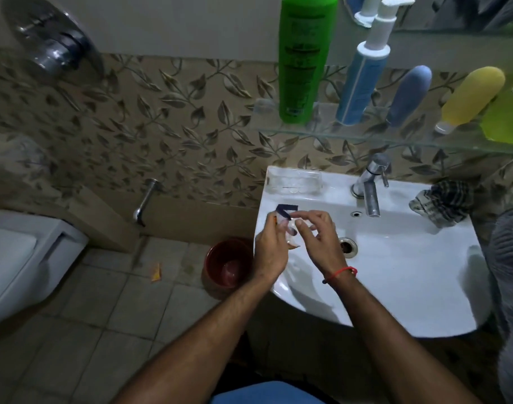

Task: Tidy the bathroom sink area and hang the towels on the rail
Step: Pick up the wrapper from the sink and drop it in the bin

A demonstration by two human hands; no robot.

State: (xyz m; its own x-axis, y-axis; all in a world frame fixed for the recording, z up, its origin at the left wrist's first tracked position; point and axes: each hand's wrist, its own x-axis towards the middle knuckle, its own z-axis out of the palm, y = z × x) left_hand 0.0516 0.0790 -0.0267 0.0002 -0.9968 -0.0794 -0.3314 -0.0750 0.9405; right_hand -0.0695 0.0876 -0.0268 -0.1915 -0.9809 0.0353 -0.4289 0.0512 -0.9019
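Observation:
Both hands meet over the left side of the white sink (395, 275). My left hand (271, 246) pinches a small clear wrapper with a dark blue strip (287, 210). My right hand (319, 240), a red thread on its wrist, pinches the same wrapper from the right with curled fingers. A crumpled checked cloth (444, 202) lies on the sink's back right corner. A grey towel (509, 258) hangs at the right edge of view. No rail is visible.
A chrome tap (372, 188) and a clear soap dish (293, 180) stand at the sink's back. Above, a glass shelf (337, 132) carries several bottles. A red bucket (226, 263) and an orange scrap (156, 272) are on the floor; a toilet (19, 258) is at left.

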